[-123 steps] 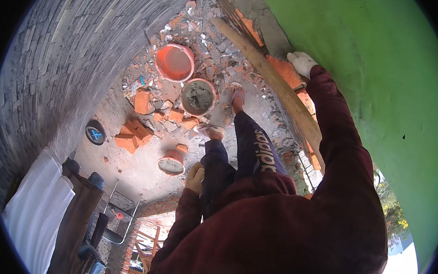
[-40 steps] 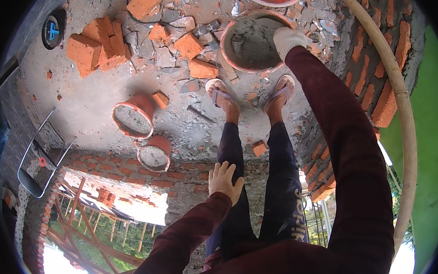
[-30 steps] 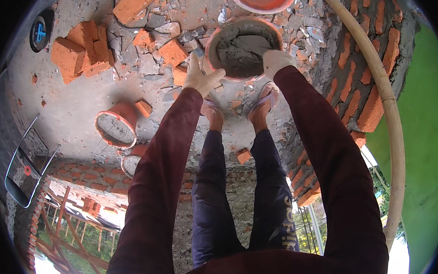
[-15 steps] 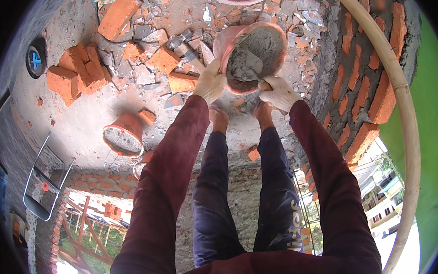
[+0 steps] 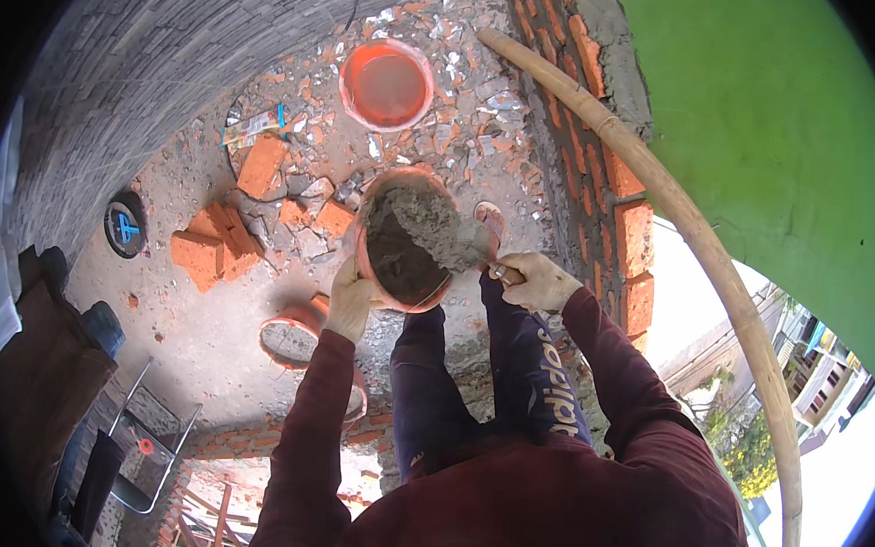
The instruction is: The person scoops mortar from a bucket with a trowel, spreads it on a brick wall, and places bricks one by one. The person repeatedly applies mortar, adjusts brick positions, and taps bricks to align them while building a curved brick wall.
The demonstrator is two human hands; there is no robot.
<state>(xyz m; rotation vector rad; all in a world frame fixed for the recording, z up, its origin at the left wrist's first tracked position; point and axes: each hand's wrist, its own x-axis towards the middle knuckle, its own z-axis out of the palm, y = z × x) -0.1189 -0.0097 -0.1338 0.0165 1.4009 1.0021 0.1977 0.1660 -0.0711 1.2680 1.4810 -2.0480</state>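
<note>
My left hand [image 5: 352, 296], in a pale glove, grips the left side of a reddish bucket [image 5: 369, 244] of dark grey mortar [image 5: 403, 261], raised in front of my legs. My gloved right hand [image 5: 539, 282] is closed on a trowel handle [image 5: 506, 273] at the bucket's right. A heaped lump of grey mortar [image 5: 448, 232] covers most of the trowel's blade, over the bucket's upper right part.
Rubble [image 5: 467, 125], bricks [image 5: 217, 240], a red basin [image 5: 387, 88] and a bucket [image 5: 291, 340] lie on the floor. A folding stool [image 5: 150, 477] stands left. Along the right run a brick wall [image 5: 632, 245], a bamboo pole [image 5: 700, 239] and a green wall [image 5: 768, 113].
My left hand went from my leg to the bucket, which has left the floor and rises toward me. The trowel now carries a heap of mortar. The view has shifted.
</note>
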